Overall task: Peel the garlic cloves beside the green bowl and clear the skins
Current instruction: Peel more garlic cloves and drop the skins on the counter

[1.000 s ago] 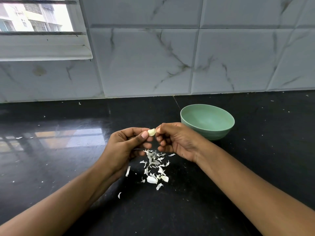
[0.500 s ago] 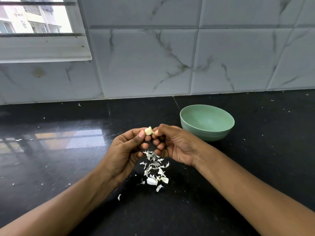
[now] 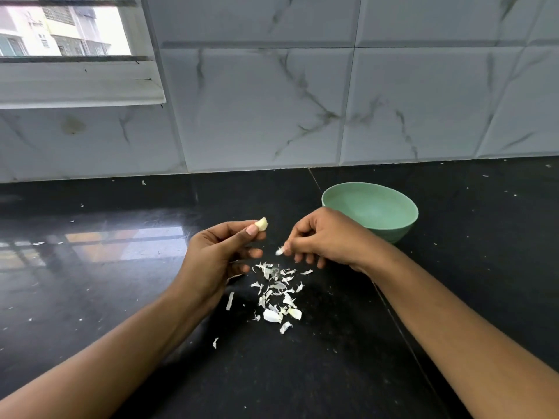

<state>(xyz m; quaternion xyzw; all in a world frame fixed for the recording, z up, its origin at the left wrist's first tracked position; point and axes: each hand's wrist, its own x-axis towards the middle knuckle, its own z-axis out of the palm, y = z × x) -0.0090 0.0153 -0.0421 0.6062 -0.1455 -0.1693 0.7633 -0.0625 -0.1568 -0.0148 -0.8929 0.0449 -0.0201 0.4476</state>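
My left hand (image 3: 222,255) pinches a pale garlic clove (image 3: 262,224) between thumb and fingertips, held above the black counter. A hand's width to the right, my right hand (image 3: 320,238) pinches a small white piece of skin (image 3: 279,251) at its fingertips. Below and between the hands lies a scattered pile of garlic skins (image 3: 276,293) on the counter. The green bowl (image 3: 370,208) stands just behind my right hand, and what I can see of its inside holds nothing.
The black counter (image 3: 106,267) runs back to a white marble-tiled wall (image 3: 272,116). A window with a white sill (image 3: 75,83) is at the upper left. Small skin flecks dot the counter on both sides.
The hands, earlier together on the clove, have pulled apart. My right hand moved right and down with a piece of skin; the left keeps the clove.
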